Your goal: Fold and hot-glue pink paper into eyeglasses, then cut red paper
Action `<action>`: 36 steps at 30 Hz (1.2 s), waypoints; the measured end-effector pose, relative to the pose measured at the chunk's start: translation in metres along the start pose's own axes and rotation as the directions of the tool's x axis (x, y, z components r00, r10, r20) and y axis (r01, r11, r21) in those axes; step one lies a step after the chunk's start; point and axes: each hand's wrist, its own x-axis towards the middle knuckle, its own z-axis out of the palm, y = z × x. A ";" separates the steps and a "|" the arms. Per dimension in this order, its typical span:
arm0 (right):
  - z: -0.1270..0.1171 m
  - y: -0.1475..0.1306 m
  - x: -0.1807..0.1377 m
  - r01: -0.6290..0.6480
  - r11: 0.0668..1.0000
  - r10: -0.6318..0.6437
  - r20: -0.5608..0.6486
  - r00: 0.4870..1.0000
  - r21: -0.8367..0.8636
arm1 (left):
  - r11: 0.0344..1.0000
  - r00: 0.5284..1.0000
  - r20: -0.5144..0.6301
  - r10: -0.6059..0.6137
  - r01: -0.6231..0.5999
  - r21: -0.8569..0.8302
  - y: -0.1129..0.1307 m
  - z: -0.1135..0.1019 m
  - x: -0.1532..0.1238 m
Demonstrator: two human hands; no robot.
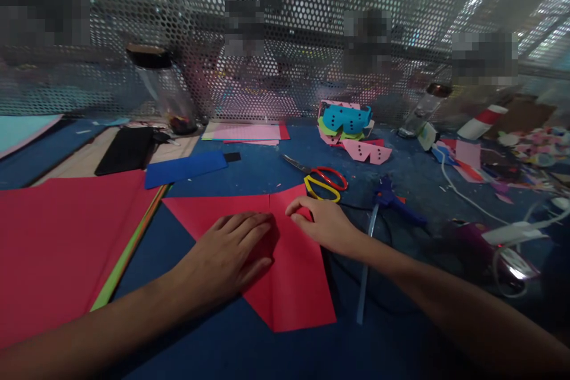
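Note:
A folded sheet of red paper [296, 285] lies in front of me, with a crease running down its middle. My left hand [236, 249] rests palm down on its left half, fingers stretched out. Over the upper right part is my right hand [323, 222], its thumb and forefinger curled close together. Red shows between them, but whether they pinch the paper I cannot tell. Just beyond the right hand lie scissors [307, 170] with one red and one yellow handle. A blue glue gun [396, 199] with a clear glue stick [364, 285] is farther right.
Large red sheets [57, 249] lie at left, near a black phone [124, 150] and a blue strip [187, 169]. Cut paper masks [347, 119] stand at the back before a perforated metal screen [285, 71]. Bottles [164, 95], cables and paper scraps [469, 157] occupy the sides.

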 end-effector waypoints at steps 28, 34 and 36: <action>-0.005 -0.006 0.001 -0.033 0.999 0.034 0.042 0.999 -0.033 | 1.000 1.000 0.008 -0.009 0.008 0.002 0.000 0.000 0.000; -0.005 -0.006 0.001 -0.037 0.999 0.038 0.047 0.998 -0.027 | 1.000 1.000 0.013 -0.001 0.001 0.011 0.000 0.000 0.000; -0.004 -0.006 0.000 -0.036 0.999 0.037 0.046 0.998 -0.026 | 1.000 1.000 0.018 -0.001 0.001 0.019 0.000 -0.001 0.000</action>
